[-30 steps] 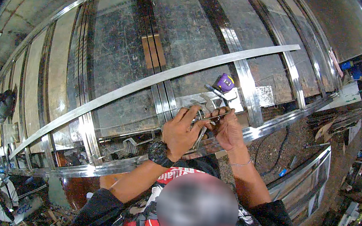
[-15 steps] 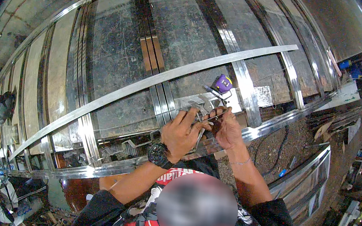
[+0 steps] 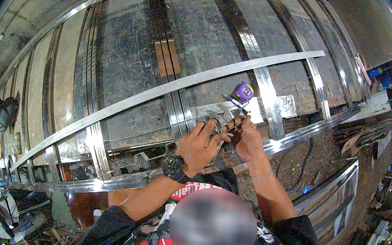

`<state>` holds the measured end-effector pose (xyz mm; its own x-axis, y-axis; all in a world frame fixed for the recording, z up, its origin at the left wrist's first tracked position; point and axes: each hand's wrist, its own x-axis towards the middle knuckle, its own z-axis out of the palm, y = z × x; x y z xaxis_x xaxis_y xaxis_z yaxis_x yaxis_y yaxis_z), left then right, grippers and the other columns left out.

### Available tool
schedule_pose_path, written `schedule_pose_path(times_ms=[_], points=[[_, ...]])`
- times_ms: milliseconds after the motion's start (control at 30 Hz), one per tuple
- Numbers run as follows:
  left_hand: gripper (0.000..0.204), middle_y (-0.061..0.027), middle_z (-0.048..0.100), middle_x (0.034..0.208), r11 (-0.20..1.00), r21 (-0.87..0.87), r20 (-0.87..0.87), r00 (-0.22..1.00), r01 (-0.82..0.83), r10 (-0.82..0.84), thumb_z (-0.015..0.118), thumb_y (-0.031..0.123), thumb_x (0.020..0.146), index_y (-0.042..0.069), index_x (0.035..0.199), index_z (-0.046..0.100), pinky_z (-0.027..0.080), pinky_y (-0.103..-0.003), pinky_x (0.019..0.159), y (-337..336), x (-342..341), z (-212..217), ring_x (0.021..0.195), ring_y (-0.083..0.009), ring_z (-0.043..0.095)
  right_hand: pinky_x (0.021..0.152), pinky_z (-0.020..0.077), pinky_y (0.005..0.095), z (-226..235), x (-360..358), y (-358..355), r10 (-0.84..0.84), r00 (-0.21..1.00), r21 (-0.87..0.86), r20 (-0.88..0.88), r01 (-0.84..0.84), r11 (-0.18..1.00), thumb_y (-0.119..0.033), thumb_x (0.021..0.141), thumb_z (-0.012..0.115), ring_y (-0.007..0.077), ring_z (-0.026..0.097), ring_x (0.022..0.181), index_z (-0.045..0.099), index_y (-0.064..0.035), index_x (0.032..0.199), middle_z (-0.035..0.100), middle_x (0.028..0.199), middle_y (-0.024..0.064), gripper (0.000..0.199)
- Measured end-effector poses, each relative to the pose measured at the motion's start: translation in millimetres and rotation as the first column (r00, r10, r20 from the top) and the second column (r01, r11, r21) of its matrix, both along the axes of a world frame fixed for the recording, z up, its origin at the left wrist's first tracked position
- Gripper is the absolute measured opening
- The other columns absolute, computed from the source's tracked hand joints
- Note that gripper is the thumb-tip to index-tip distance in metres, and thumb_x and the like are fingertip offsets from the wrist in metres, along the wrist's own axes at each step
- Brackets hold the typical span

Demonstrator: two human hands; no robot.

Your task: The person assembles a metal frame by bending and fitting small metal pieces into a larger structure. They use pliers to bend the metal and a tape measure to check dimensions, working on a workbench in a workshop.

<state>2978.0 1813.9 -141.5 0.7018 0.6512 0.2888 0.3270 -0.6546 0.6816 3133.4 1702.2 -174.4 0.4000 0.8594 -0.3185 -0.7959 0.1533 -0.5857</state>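
Observation:
Both my hands work close together over the near edge of the metal frame. My left hand (image 3: 196,145), with a dark watch at the wrist, is closed round a grey metal tool with curved jaws (image 3: 224,112), which looks like a caliper. Facing it, my right hand (image 3: 252,139) pinches a small thin piece at its fingertips; the fingers partly hide it, and I cannot tell its kind. Just beyond the hands lie a purple tape measure (image 3: 244,92) and a dark pen (image 3: 233,100).
A long flat metal bar (image 3: 176,84) lies diagonally across the shiny metal frame (image 3: 267,96), whose crossbars rest over dark boards. Another framed panel (image 3: 330,194) leans at the lower right. A black helmet-like object (image 3: 5,113) sits at the far left.
The view has shifted slightly. Both hands keep nearly the same pose and grip, with only small finger movement; the tape measure and bar stay put.

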Motion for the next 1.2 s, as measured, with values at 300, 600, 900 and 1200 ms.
schedule_pose_path(times_ms=[300, 600, 900, 1200], points=[[0.053, -0.0184, 0.071, 0.103, 0.973, -0.216, 0.023, 0.995, -0.085, 0.092, 0.083, 0.034, 0.082, 0.006, 0.124, 0.066, 0.056, -0.043, 0.079, 18.2, 1.2, 11.7, 0.091, -0.0379, 0.070, 0.095, 0.0562, 0.0470, 19.7, 3.3, 11.7, 0.007, 0.996, -0.023, 0.088, -0.005, 1.000, -0.052, 0.101, 0.055, 0.0266, 0.064, 0.115, 0.059, -0.0071, 0.126, 0.067, 0.122, 0.0096, 0.052], [0.055, -0.0206, 0.071, 0.109, 0.964, -0.240, 0.013, 0.993, -0.113, 0.120, 0.084, 0.035, 0.080, 0.003, 0.120, 0.065, 0.055, -0.044, 0.084, 28.4, -2.3, 3.3, 0.099, -0.0400, 0.070, 0.095, 0.0489, 0.0483, -54.6, -13.7, -20.7, 0.560, 0.071, -0.498, 0.826, 0.560, 0.662, -0.043, 0.097, 0.064, 0.0429, 0.059, 0.112, 0.058, 0.0052, 0.131, 0.061, 0.122, 0.0271, 0.059], [0.051, -0.0206, 0.071, 0.105, 0.967, -0.199, 0.014, 0.986, -0.159, 0.165, 0.084, 0.036, 0.080, 0.004, 0.116, 0.066, 0.055, -0.046, 0.081, 28.2, -3.8, 0.8, 0.095, -0.0403, 0.069, 0.082, 0.0555, 0.0451, -85.0, 10.0, -14.9, 0.772, 0.210, -0.775, 0.600, 0.392, 0.496, -0.046, 0.079, 0.084, 0.0358, 0.068, 0.094, 0.052, -0.0016, 0.136, 0.069, 0.105, 0.0175, 0.080], [0.051, -0.0204, 0.072, 0.102, 0.974, -0.166, 0.049, 0.985, -0.158, 0.168, 0.084, 0.038, 0.080, 0.004, 0.114, 0.068, 0.055, -0.045, 0.077, 35.0, -4.8, 8.4, 0.091, -0.0390, 0.070, 0.078, 0.0620, 0.0368, -52.7, -9.4, -7.0, 0.264, 0.964, -0.618, 0.034, -0.188, 0.764, -0.002, 0.082, 0.057, 0.0254, 0.072, 0.088, 0.060, 0.0005, 0.125, 0.071, 0.103, 0.0134, 0.044]])
